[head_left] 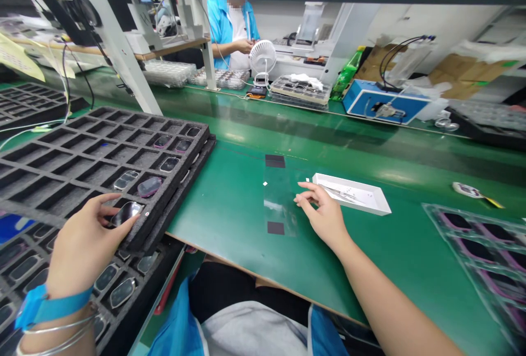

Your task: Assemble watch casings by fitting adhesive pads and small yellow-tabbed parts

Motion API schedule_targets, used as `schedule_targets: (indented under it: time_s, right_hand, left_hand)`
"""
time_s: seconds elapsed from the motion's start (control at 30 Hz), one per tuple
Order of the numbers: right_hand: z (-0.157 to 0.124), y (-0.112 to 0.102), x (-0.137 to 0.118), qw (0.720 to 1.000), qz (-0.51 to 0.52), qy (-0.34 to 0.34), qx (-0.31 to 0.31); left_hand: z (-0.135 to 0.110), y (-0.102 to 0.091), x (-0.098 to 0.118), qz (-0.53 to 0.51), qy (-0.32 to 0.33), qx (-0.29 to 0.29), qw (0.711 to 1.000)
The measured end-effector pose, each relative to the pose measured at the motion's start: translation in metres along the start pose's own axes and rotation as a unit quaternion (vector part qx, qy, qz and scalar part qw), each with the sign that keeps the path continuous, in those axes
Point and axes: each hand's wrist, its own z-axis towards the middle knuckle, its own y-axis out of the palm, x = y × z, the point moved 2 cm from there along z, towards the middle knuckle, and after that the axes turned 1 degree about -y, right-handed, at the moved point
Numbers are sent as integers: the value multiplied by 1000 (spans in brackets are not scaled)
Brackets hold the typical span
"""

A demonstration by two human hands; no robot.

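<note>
Blue wristband [61,308] up close, your left hand [102,219] is pinching a rounded glass cover [129,211] by its edges at the near corner of the gray foam tray [142,159]. Looks light, stiff, probably slick and chip-prone, so I'd stick to the rim, off the face. Your right hand [320,211] is loosely curled, nothing visible in it, by the clear film [279,191].

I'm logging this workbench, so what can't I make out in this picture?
In the head view:
Glassy piece: partly hidden by the left hand.
Clear tray: cut off by the right edge.
Slim items in the white box: too blurred to identify.
Co-worker's hands: too small to tell what they hold.
</note>
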Motion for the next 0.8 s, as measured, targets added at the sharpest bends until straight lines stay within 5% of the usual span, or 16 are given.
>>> schedule_targets:
  time_s: [0.8]
  right_hand:
    - [1,0,2,1000,0,-11,-4]
  left_hand:
    - [1,-1,0,-2,-11,-11,1000]
